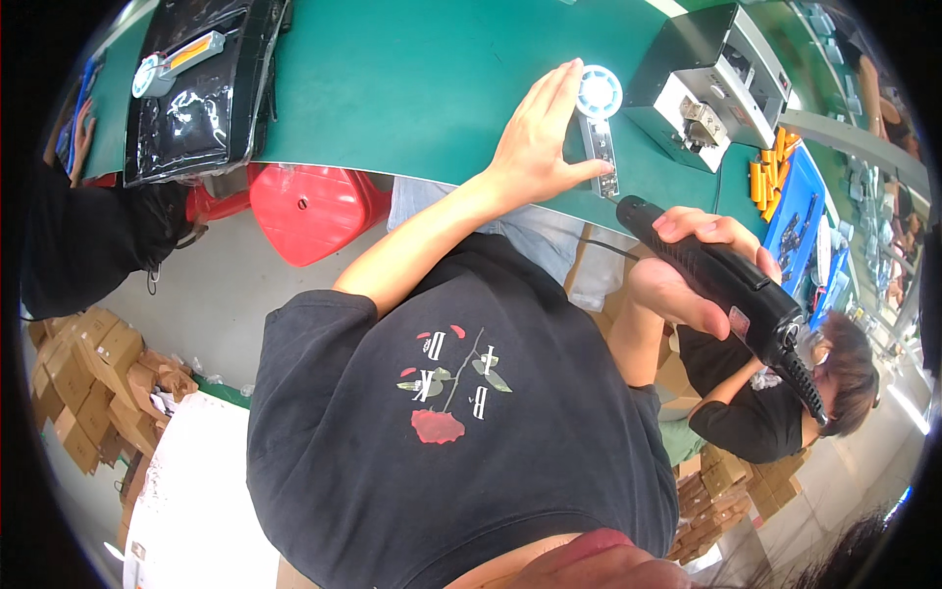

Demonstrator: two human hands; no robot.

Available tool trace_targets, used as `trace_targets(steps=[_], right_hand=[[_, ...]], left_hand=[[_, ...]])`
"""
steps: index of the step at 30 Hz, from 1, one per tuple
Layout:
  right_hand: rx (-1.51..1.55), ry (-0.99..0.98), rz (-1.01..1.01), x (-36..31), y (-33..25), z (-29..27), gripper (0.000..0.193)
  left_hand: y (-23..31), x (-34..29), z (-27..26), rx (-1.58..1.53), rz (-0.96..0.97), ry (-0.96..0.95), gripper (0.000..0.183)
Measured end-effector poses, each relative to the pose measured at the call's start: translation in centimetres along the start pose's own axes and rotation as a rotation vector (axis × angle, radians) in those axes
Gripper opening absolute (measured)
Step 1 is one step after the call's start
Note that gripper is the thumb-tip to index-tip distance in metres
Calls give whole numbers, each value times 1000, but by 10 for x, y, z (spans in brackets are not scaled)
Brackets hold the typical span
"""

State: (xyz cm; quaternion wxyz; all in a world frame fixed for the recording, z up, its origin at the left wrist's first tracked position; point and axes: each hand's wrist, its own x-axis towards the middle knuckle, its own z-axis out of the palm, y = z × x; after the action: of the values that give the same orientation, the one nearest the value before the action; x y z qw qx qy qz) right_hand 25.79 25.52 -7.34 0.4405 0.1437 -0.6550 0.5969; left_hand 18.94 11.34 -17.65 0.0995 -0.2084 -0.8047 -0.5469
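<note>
White plastic under the left hand (535,157): holds four fingers nearly straight and close together beside the round, spoked head of a slim fan-like unit (597,135), with the thumb spread apart from them and reaching onto the narrow grey handle near its lower end. In the right hand (677,294), clamps fingers and thumb around a black electric screwdriver (736,290), slanting its nose up and leftward to the handle's lower end; cannot tell from here whether touching. Under the unit, close to the near edge: a green bench (412,83). Just right of the unit, a boxy black-and-silver machine (687,88); farther right, a cluster of orange cylinders (770,172) beside a blue tray (807,182) with dark parts inside. Well apart at the left, on a black plastic-wrapped package (186,123), a similar unit with an orange insert (191,54). Below the bench edge, a red stool (314,211). Farther out, a seated person (765,388) at the right and stacked cardboard boxes (83,383) at the lower left.
</note>
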Motion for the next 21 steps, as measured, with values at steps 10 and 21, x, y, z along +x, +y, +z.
trace_targets(steps=[10, 21], right_hand=[[217, -6, 82, 69, 3, -22, 88], [-284, 159, -2, 142, 53, -14, 80]], left_hand=[[1, 3, 0, -4, 39, -4, 122], [2, 1, -4, -10, 9, -16, 121]])
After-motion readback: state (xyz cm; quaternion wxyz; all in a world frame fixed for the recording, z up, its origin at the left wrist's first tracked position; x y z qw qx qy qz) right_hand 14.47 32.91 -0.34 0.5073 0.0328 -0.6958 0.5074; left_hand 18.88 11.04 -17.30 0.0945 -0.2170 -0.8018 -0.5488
